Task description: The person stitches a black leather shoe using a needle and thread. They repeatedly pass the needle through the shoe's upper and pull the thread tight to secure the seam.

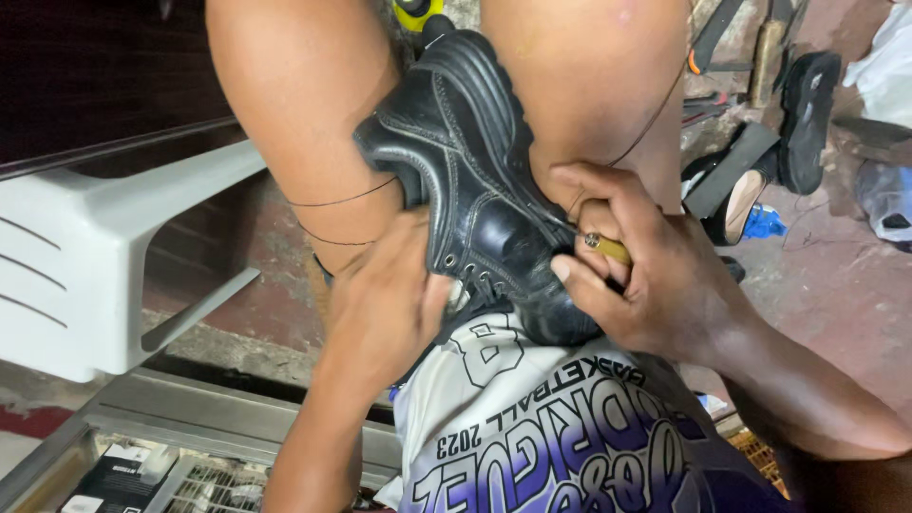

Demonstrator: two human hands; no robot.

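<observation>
A worn black leather lace-up shoe (pixel 475 180) sits wedged between the person's bare knees, toe pointing away and heel near the lap. The left hand (pixel 385 304) presses flat against the shoe's near side, fingers tucked inside the opening, steadying it. The right hand (pixel 632 261) is closed tightly around a yellow-handled stitching awl (pixel 608 247) at the seam beside the sole, with dark thread (pixel 342 199) trailing across the left knee. Good stitching here likely calls for firm knee pressure and a straight push along the seam. A white plastic chair (pixel 85 256) crowds the left; a black sandal (pixel 807 114) and tools lie on the floor at right.
</observation>
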